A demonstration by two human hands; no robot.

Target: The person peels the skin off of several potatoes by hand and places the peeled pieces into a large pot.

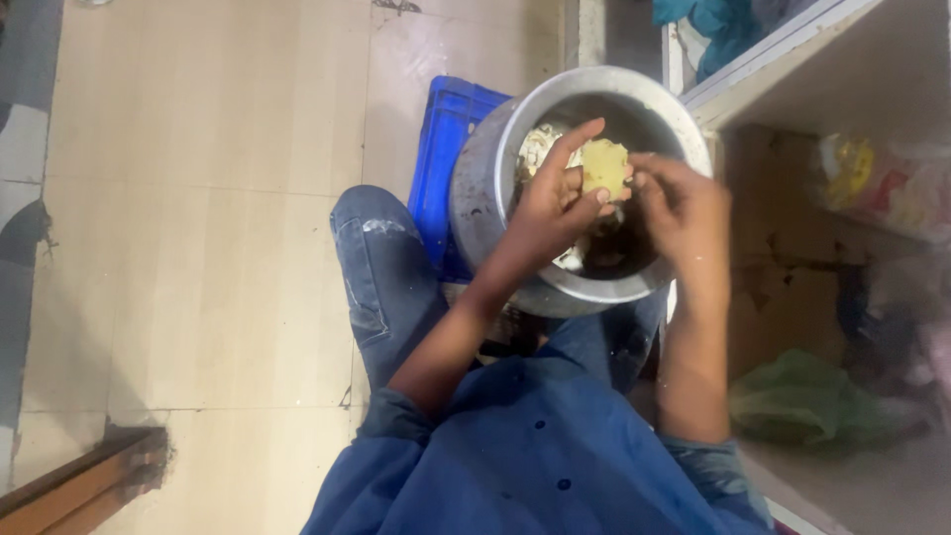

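A peeled, pale yellow potato (pixel 604 164) is held over the mouth of a large round metal pot (pixel 487 178). My left hand (pixel 555 208) grips the potato from the left, fingers wrapped around it. From the right, my right hand (pixel 684 213) touches the potato's edge with its fingertips pinched; whether it holds anything small is hidden. Peels and dark scraps lie inside the pot beneath the hands. The pot rests against my knees.
A blue plastic crate (pixel 446 149) stands behind the pot on the tiled floor (pixel 198 198). A shelf unit (pixel 792 59) at the right holds bags, with a green bag (pixel 802 401) low down. A wooden edge (pixel 79 485) crosses the bottom left.
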